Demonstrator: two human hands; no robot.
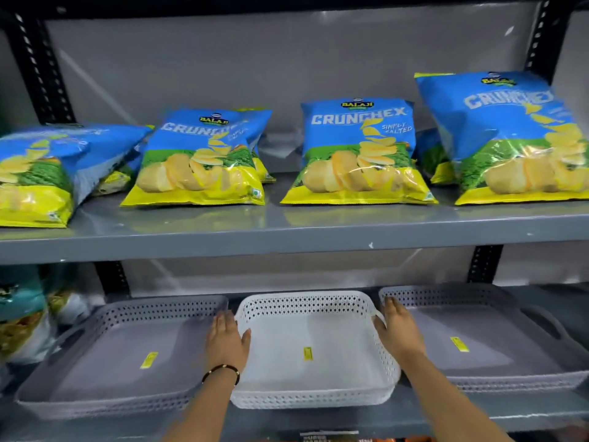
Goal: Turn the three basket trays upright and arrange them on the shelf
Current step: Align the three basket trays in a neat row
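Observation:
Three perforated basket trays stand upright, side by side, on the lower shelf [497,406]. The left grey tray [153,311] and the right grey tray [452,295] flank a white tray [302,303], each with a yellow sticker on its floor. My left hand [227,341] grips the white tray's left rim, thumb inside and fingers outside. My right hand [398,330] lies over its right handle. The white tray's front edge sits slightly further forward than the grey ones.
On the upper shelf [287,240] several blue and yellow crisp bags [357,154] lean against the back. More snack packets [22,314] crowd the lower shelf's left end beside the left tray. Black slotted uprights [484,266] stand behind.

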